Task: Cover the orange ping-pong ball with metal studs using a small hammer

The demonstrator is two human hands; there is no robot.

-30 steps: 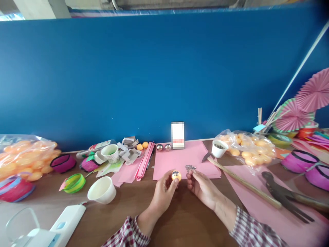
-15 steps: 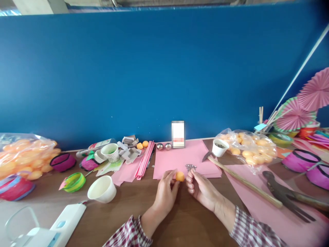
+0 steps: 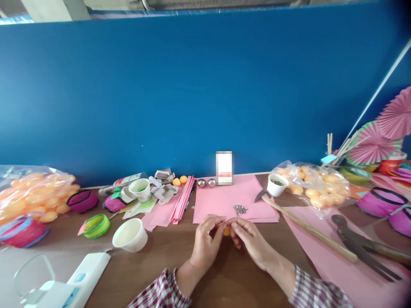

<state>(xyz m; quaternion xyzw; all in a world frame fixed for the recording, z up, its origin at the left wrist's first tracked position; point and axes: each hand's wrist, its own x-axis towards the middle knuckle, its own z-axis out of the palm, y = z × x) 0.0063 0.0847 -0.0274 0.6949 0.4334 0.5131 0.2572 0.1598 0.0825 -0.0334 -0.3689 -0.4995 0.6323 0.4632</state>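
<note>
This looks like a craft workshop: pink paper (image 3: 221, 196), pleated paper fans (image 3: 374, 143), hammers (image 3: 347, 236) and a heap of shiny metal bits (image 3: 240, 210) share one tabletop (image 3: 157, 269) with bags of orange balls (image 3: 35, 194). A blue partition (image 3: 205, 85) stands along its far edge

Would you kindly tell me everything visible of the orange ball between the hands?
Only part of the orange, plastic-looking ball shows; it is held between the left hand and right hand, on the near side of the pink paper sheets. Fingers hide the rest, so any decoration, its pose and exactly which touch it cannot be told.
</note>
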